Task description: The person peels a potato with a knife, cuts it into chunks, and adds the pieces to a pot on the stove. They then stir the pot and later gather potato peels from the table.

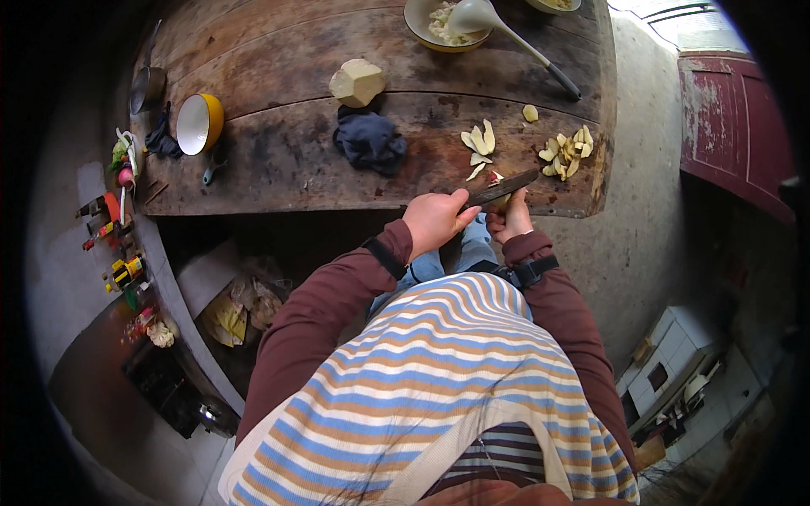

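Just over the table's front edge, my left hand (pixel 435 221) grips a dark-bladed kitchen knife (pixel 506 188), which points up to the right. My right hand (pixel 511 221) is closed around a small pale-yellow vegetable piece (pixel 502 201), mostly hidden by the blade and fingers. Beyond the knife lie pale peel strips (pixel 482 139) and a small red-and-white scrap (pixel 495 178). A heap of yellowish peelings (pixel 566 152) sits to the right, with a round slice (pixel 530 113) above it.
The wooden table (pixel 278 145) bears a crumpled dark cloth (pixel 370 140), a large cut pale root vegetable (pixel 357 83), a yellow enamel bowl (pixel 200 124), and a small peeler-like tool (pixel 211 172). Farther back, a ladle (pixel 506 31) rests in a bowl of chopped food (pixel 430 41). Bottles (pixel 126 271) stand left.
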`<move>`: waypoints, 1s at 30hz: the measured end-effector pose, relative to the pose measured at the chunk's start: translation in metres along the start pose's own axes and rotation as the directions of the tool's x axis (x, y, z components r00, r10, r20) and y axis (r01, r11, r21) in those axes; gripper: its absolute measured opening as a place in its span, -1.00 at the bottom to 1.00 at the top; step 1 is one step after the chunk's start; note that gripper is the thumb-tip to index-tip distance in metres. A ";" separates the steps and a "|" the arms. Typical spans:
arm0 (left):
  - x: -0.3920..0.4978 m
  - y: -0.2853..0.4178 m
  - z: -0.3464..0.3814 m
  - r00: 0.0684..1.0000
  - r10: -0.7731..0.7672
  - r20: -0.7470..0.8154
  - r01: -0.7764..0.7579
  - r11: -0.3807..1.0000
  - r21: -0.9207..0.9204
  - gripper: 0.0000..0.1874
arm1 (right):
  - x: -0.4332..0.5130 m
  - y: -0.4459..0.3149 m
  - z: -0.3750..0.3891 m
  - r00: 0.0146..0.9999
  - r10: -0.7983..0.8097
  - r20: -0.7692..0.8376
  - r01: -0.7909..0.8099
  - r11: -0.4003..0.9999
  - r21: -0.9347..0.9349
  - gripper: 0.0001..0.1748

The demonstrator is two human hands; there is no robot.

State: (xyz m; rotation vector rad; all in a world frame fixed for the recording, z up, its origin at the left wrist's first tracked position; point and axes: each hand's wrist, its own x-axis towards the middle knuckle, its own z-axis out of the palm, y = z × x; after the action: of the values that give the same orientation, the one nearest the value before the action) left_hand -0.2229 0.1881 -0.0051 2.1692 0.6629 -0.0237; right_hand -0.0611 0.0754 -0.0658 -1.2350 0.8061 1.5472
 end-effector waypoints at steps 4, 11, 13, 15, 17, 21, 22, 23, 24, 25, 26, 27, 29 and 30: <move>0.019 -0.002 0.012 0.999 -0.011 -0.033 0.012 0.999 0.032 -0.66 | 0.002 0.001 0.002 1.000 -0.008 0.025 0.010 0.999 -0.045 -0.29; 0.032 -0.013 0.007 0.993 -0.116 -0.035 0.113 0.990 -0.088 -0.67 | 0.000 -0.007 -0.006 0.993 0.082 0.091 -0.091 0.990 0.109 -0.43; 0.018 -0.009 0.003 0.990 -0.120 -0.068 0.108 0.981 -0.161 -0.70 | 0.001 -0.005 -0.009 0.993 0.091 0.074 -0.100 0.987 0.125 -0.45; 0.004 -0.005 -0.003 0.994 -0.096 -0.051 0.088 0.986 -0.141 -0.73 | 0.003 -0.005 -0.013 0.991 0.091 0.093 -0.105 0.981 0.163 -0.49; -0.006 -0.001 -0.007 0.997 -0.073 -0.004 0.072 0.989 -0.126 -0.73 | 0.006 -0.005 -0.013 0.990 0.108 0.094 -0.126 0.969 0.214 -0.50; -0.012 0.006 -0.010 1.000 0.003 0.010 -0.002 0.999 -0.054 -0.71 | 0.007 -0.004 -0.013 0.989 0.055 0.134 -0.083 0.972 0.220 -0.52; -0.012 0.006 -0.010 1.000 0.000 0.018 0.001 0.999 -0.051 -0.70 | 0.007 -0.003 -0.012 0.990 0.048 0.133 -0.076 0.974 0.214 -0.52; -0.011 0.007 -0.010 1.000 -0.005 0.024 0.006 0.999 -0.047 -0.70 | 0.006 -0.003 -0.012 0.990 0.043 0.133 -0.070 0.976 0.207 -0.52; -0.010 0.007 -0.010 0.999 -0.012 0.031 0.013 0.999 -0.042 -0.69 | 0.005 -0.003 -0.011 0.990 0.040 0.133 -0.066 0.978 0.198 -0.51; -0.010 0.007 -0.009 0.999 -0.022 0.033 0.023 0.999 -0.030 -0.68 | 0.005 -0.002 -0.010 0.992 0.042 0.119 -0.062 0.984 0.169 -0.51; -0.009 0.007 -0.009 0.999 -0.029 0.035 0.030 0.999 -0.017 -0.68 | 0.005 -0.003 -0.009 0.994 0.041 0.105 -0.055 0.989 0.141 -0.50; -0.007 0.006 -0.007 0.999 -0.036 0.038 0.036 0.999 -0.005 -0.67 | 0.004 -0.003 -0.008 0.994 0.040 0.099 -0.051 0.992 0.115 -0.49; -0.005 0.004 -0.004 0.999 -0.035 0.036 0.035 0.999 -0.001 -0.67 | 0.005 -0.003 -0.007 0.996 0.044 0.078 -0.051 0.994 0.095 -0.49; -0.003 0.003 -0.001 0.998 -0.042 0.037 0.042 0.999 0.007 -0.67 | 0.005 -0.003 -0.006 0.997 0.043 0.069 -0.049 0.995 0.086 -0.48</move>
State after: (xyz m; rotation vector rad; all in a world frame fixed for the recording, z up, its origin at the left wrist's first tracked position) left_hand -0.2244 0.1863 -0.0013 2.1555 0.6880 -0.0885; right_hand -0.0566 0.0720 -0.0723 -1.1016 0.8551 1.5656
